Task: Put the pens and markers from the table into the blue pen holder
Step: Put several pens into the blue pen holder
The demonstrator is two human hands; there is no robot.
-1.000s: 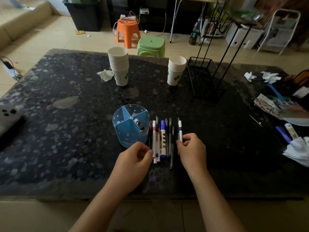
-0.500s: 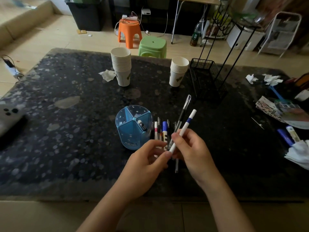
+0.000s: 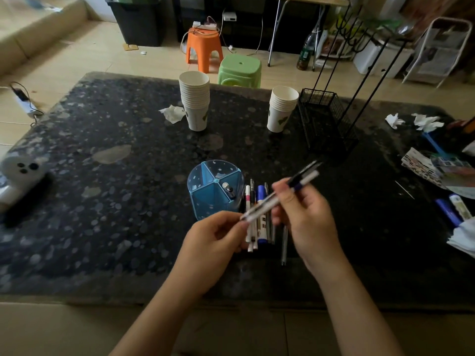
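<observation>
Fingers of the right hand (image 3: 305,219) pinch two pens (image 3: 285,195); the curled left hand (image 3: 216,240) touches their lower ends.

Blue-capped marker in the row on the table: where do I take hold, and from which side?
Pinch the blue marker near its capped far end, coming straight down. It lies flat, packed among neighbouring pens; its near end sits under the right hand and its held pens.

— Where are my hands?
— My right hand (image 3: 307,217) is raised, fingers pinched shut on two pens (image 3: 282,195) held slanting up to the right. My left hand (image 3: 214,242) is curled, fingertips (image 3: 240,223) touching their near ends.
</observation>
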